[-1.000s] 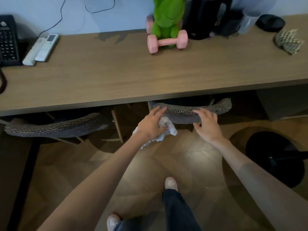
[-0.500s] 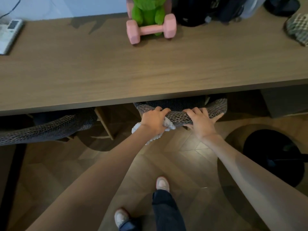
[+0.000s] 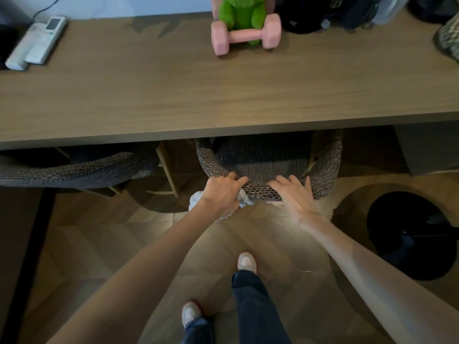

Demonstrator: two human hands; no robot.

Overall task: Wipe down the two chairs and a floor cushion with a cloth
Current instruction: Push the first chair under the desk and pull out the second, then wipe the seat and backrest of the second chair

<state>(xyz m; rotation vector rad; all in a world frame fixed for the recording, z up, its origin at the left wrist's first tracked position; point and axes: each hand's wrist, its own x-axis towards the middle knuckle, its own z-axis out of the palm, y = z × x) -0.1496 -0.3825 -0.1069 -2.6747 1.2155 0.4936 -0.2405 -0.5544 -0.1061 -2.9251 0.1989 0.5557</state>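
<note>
The dark grey woven-back chair (image 3: pixel 268 160) is tucked under the brown wooden worktop (image 3: pixel 223 95), at 12 o'clock ahead. Its top rim is clasped twice: the left hand (image 3: pixel 221 192) is curled over it with the white fluffy cloth (image 3: pixel 196 198) bunched beneath the palm; the right hand (image 3: pixel 294 194), at 3 o'clock of the left, is draped over with thumb under. The chair is judged light but stiff, its weave grippy; the rim is best held wide. A second matching chair (image 3: pixel 74 167) is seen at 9 o'clock.

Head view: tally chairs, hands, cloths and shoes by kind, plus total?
chair: 2
hand: 2
cloth: 1
shoe: 2
Total: 7
</note>
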